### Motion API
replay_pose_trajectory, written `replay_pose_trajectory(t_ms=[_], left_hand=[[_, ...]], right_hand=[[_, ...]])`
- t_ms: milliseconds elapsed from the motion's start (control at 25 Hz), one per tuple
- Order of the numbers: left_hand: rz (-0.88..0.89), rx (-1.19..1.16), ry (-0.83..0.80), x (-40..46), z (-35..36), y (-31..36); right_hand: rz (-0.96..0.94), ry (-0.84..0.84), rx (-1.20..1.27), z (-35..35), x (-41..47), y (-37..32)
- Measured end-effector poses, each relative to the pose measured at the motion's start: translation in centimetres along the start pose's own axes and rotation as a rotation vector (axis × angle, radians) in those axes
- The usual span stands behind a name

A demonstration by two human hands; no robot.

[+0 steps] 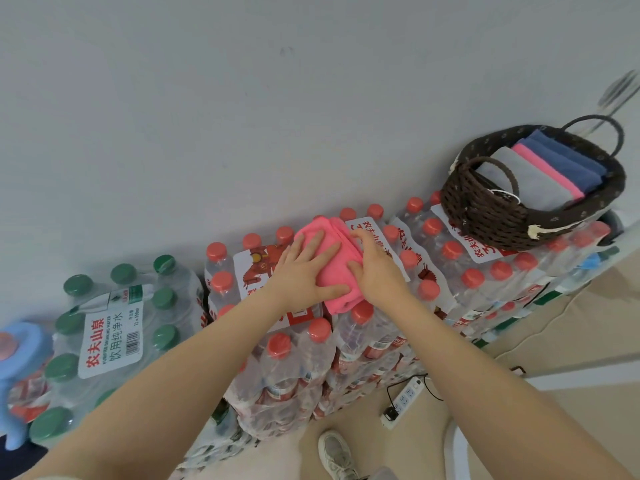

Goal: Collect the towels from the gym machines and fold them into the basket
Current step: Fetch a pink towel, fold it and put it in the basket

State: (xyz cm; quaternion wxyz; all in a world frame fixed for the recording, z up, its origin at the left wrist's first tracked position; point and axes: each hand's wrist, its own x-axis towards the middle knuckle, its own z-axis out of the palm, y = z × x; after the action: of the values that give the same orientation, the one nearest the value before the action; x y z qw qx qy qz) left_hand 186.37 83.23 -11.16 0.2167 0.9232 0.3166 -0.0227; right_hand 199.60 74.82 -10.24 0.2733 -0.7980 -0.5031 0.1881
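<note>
A folded pink towel (341, 258) lies on top of shrink-wrapped packs of red-capped water bottles (446, 268). My left hand (304, 268) presses flat on the towel's left half with straight, spread fingers. My right hand (375, 268) holds the towel's right edge, fingers curled over the fold and thumb on top. A dark woven basket (485, 216) with two loop handles stands on the bottle packs to the right. Inside it lie folded grey, pink and blue towels (550, 171).
A pack of green-capped bottles (114, 327) stands at the left against the grey wall (242, 116). A blue object (17, 368) is at the far left edge. On the floor lie a white power strip (403, 403) with a black cable, and my shoe (337, 453).
</note>
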Motion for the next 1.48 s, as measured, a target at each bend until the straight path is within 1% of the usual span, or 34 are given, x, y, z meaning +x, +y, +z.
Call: replay_pose_trajectory(t_ms=[80, 120, 160, 240, 280, 360, 400, 440, 480, 560, 600, 640, 680, 760, 800, 840, 880, 920, 960, 1000, 1040, 1080, 1160, 1200, 1280, 1360, 1400, 1480], left_hand=[[0.069, -0.017, -0.022, 0.0, -0.5, -0.8], [0.12, -0.02, -0.03, -0.1, -0.8, -1.3], [0.173, -0.021, -0.04, -0.3, -1.0, -1.7], [0.285, -0.02, -0.058, -0.6, -1.8, -1.6], [0.342, -0.006, -0.053, -0.6, -2.2, -1.1], [0.449, 0.0, 0.028, -0.5, -2.7, 0.4], [0.485, -0.064, 0.101, -0.2, -3.1, 1.2], [0.496, -0.171, 0.161, 0.2, -3.5, 2.0], [0.471, -0.305, 0.192, 0.5, -4.0, 3.0], [0.387, -0.68, 0.197, 1.7, -4.9, 5.6], [0.344, -0.894, 0.181, 2.7, -5.3, 6.9], [0.309, -1.054, 0.152, 3.9, -5.6, 8.2], [0.294, -1.134, 0.125, 5.3, -5.9, 9.3], [0.321, -1.093, 0.077, 7.9, -7.0, 12.1], [0.348, -1.067, 0.066, 9.1, -7.5, 13.4], [0.365, -1.064, 0.067, 10.3, -8.2, 14.8], [0.369, -1.084, 0.083, 11.4, -8.8, 16.2], [0.374, -1.102, 0.109, 12.9, -9.4, 17.8], [0.378, -1.103, 0.141, 14.3, -9.9, 19.2], [0.382, -1.09, 0.169, 15.7, -10.3, 20.5], [0.38, -1.075, 0.187, 17.3, -10.6, 21.6], [0.371, -1.058, 0.2, 18.8, -10.8, 22.5], [0.341, -1.011, 0.217, 21.8, -10.7, 23.9], [0.323, -0.974, 0.214, 23.0, -10.6, 24.1], [0.306, -0.897, 0.121, 25.4, -10.5, 24.6], [0.257, -0.791, -0.011, 27.3, -10.3, 25.1], [0.226, -0.721, -0.053, 28.0, -10.2, 25.2], [0.202, -0.58, -0.121, 28.9, -9.9, 25.1]], right_hand=[[0.073, -0.061, 0.087, -0.6, 0.1, -0.5], [0.123, -0.109, 0.239, -0.9, -0.2, -0.7], [0.182, -0.152, 0.449, -1.3, -0.5, -0.7], [0.324, -0.157, 0.82, -2.4, -1.4, -0.5], [0.386, -0.152, 0.955, -3.0, -1.8, -0.1], [0.421, -0.16, 1.175, -4.2, -2.5, 1.3], [0.413, -0.165, 1.272, -4.8, -2.9, 2.0], [0.405, -0.166, 1.375, -5.7, -3.2, 2.4], [0.378, -0.162, 1.467, -6.5, -3.5, 2.8], [0.306, -0.149, 1.637, -8.3, -3.2, 4.2], [0.269, -0.199, 1.76, -9.3, -2.8, 4.8], [0.215, -0.267, 1.856, -10.2, -2.2, 5.3], [0.121, -0.3, 1.892, -11.1, -1.5, 6.1], [0.098, -0.245, 1.814, -14.2, 0.0, 8.8], [0.105, -0.271, 1.761, -15.5, 0.6, 9.6], [0.15, -0.272, 1.68, -17.1, 1.4, 10.4], [0.221, -0.338, 1.65, -18.2, 2.0, 10.6], [0.289, -0.332, 1.501, -20.2, 2.5, 11.2], [0.317, -0.297, 1.365, -22.0, 2.8, 12.0], [0.353, -0.239, 1.329, -23.7, 3.1, 12.5], [0.374, -0.159, 1.351, -25.1, 3.7, 13.0], [0.355, -0.105, 1.373, -26.2, 4.1, 13.2], [0.365, -0.037, 1.348, -28.0, 5.1, 14.4], [0.397, 0.036, 1.314, -28.6, 5.8, 15.3], [0.431, 0.102, 1.338, -29.9, 6.9, 17.1], [0.418, 0.028, 1.289, -30.8, 7.8, 18.2], [0.407, -0.011, 1.183, -30.8, 8.1, 18.4], [0.373, -0.107, 0.845, -30.3, 8.6, 18.3]])
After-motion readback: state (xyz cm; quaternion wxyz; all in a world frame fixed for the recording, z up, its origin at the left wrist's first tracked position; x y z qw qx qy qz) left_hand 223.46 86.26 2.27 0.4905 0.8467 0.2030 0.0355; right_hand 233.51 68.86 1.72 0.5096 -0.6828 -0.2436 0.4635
